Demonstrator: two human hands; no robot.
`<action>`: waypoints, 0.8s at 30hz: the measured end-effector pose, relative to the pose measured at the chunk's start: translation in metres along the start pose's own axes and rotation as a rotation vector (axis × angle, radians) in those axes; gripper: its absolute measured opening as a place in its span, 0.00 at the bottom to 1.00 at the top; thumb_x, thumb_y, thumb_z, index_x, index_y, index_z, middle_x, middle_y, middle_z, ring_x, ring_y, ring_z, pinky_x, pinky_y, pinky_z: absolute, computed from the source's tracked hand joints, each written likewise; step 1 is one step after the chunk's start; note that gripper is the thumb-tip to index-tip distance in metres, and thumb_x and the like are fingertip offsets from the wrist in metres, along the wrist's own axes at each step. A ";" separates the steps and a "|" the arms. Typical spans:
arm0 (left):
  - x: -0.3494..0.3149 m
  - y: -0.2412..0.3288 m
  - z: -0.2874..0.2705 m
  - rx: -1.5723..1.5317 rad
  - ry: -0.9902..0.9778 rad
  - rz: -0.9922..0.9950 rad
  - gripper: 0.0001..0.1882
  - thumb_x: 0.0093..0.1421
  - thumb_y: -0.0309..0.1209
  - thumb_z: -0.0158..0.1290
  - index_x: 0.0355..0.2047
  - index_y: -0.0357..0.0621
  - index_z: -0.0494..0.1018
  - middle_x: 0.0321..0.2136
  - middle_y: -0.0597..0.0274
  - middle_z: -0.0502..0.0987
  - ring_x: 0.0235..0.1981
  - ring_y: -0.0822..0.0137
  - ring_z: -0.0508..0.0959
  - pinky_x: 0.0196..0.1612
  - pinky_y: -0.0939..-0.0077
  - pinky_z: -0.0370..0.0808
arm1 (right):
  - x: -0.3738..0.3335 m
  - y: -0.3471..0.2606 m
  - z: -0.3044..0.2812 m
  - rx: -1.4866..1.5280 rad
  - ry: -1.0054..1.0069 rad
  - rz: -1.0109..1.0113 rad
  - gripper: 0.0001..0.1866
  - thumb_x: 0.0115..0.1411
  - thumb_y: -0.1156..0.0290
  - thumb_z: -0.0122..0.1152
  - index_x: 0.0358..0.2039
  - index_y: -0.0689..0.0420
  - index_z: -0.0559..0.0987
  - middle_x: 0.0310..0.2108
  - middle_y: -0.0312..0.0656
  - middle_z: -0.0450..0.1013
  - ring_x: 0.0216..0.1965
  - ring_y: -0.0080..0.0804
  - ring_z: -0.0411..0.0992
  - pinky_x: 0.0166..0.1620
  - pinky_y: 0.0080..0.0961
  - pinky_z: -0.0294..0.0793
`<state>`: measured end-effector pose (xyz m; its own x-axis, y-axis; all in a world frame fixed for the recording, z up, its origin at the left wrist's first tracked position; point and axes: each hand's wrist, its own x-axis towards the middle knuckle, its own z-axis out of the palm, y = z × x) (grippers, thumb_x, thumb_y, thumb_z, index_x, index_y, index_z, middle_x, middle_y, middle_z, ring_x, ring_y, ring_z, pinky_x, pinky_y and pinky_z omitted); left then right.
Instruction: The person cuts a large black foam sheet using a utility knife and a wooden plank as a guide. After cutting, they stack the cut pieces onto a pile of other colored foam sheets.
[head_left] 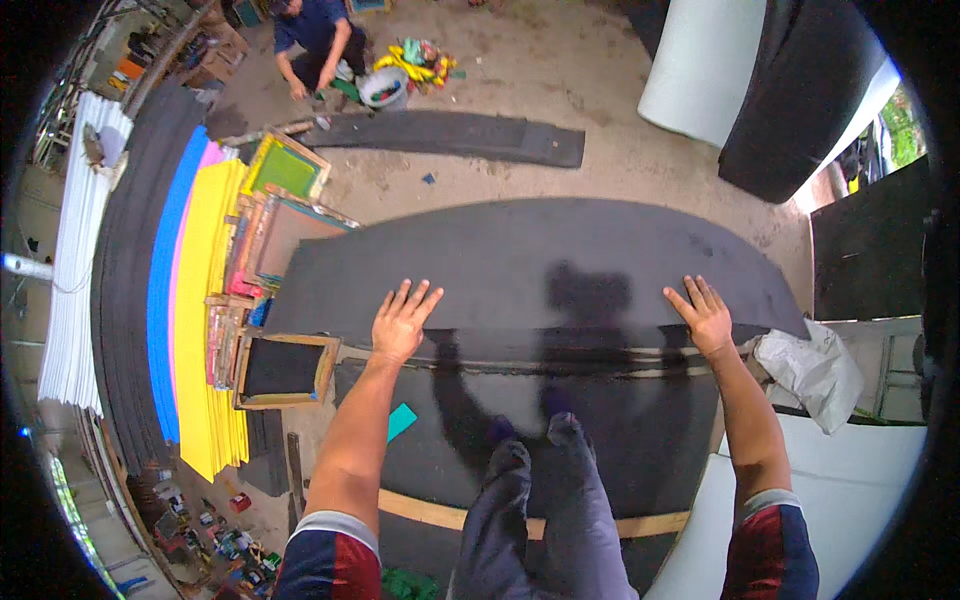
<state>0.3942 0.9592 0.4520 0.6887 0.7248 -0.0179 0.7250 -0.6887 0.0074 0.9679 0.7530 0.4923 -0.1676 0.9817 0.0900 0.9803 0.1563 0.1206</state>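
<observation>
A large black foam sheet (540, 260) lies across the middle, its near edge resting over a stack of dark sheets. My left hand (402, 318) lies flat on its left part with the fingers spread. Toward the right end, my right hand (703, 312) also presses on the sheet, fingers apart. Neither hand grips anything. Below the near edge is another black sheet (600, 430), with a small teal piece (401, 422) at its left. My shadow falls over both sheets.
Stacked yellow sheets (205, 320) and wooden screen frames (285, 372) stand at the left. A crumpled white sack (810, 370) lies at the right. Behind are a black strip (440, 135) on the floor, large rolls (700, 70) and a crouching person (318, 45) beside a bucket (384, 90).
</observation>
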 end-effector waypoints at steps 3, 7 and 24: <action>0.017 -0.009 0.090 0.067 0.025 0.002 0.49 0.57 0.25 0.63 0.75 0.76 0.57 0.75 0.68 0.59 0.73 0.52 0.62 0.69 0.44 0.68 | 0.006 -0.011 0.087 0.055 -0.029 0.084 0.40 0.56 0.77 0.61 0.69 0.32 0.71 0.68 0.49 0.68 0.68 0.52 0.67 0.67 0.52 0.70; 0.038 0.014 0.176 0.124 -0.352 -0.200 0.48 0.65 0.30 0.58 0.76 0.86 0.47 0.78 0.69 0.50 0.77 0.49 0.54 0.70 0.35 0.64 | -0.004 -0.043 0.218 0.286 -0.318 0.316 0.42 0.58 0.80 0.60 0.70 0.27 0.69 0.77 0.47 0.54 0.77 0.51 0.51 0.76 0.52 0.53; -0.005 0.008 0.273 0.058 -0.501 -0.292 0.45 0.70 0.37 0.53 0.76 0.93 0.40 0.79 0.67 0.46 0.77 0.42 0.53 0.69 0.32 0.65 | -0.029 -0.082 0.306 0.271 -0.376 0.344 0.53 0.50 0.79 0.76 0.72 0.24 0.66 0.79 0.43 0.48 0.78 0.51 0.49 0.74 0.53 0.59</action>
<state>0.3942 0.9453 0.1788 0.3627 0.7978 -0.4816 0.8731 -0.4716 -0.1237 0.9240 0.7448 0.1777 0.1656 0.9444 -0.2840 0.9719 -0.2051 -0.1152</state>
